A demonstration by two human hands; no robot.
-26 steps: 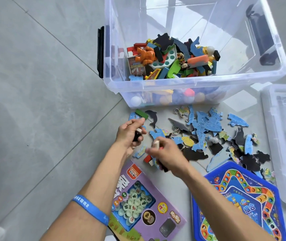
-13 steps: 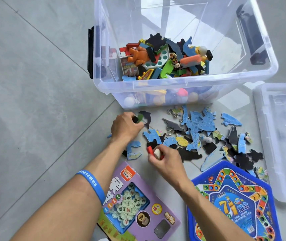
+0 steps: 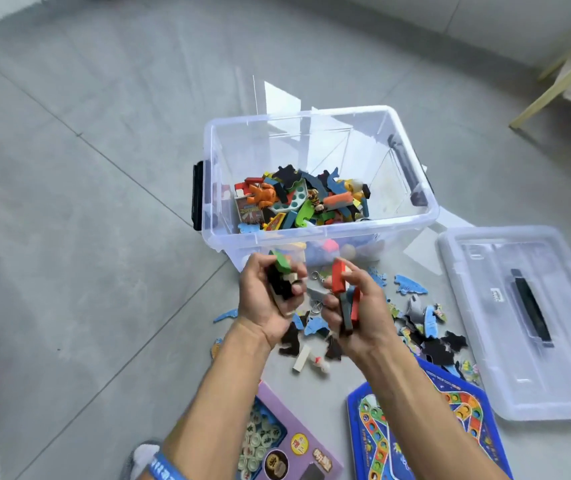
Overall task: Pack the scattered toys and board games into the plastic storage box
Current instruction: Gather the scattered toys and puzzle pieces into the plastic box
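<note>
The box, a clear plastic tub, is seen on the floor at about 12 o'clock from the hands, lid off. Its long axis runs roughly from 9 to 3 o'clock, tipped slightly toward 2, and its open mouth faces up. The lid lies flat on the floor at 3 o'clock, apart from the box, its long axis running roughly 11 to 5.

A heap of toys is already packed in the near half of the box; the far half is bare. The task is judged well begun but far from finished.

The left hand is closed on a bunch of blocks, green, black and pale, held just short of the near wall. The right hand is clamped on red and dark blocks, whose long axes point up toward 12 o'clock. The hands are held close together but are not touching.

Left on the floor are the puzzle pieces, strewn from 1 to 4 o'clock, a pale block and a small figure at 6 o'clock, a purple game box at 6 to 7 o'clock and a blue game board at 5 o'clock. The two games are judged the bulkiest items yet to be packed.
</note>
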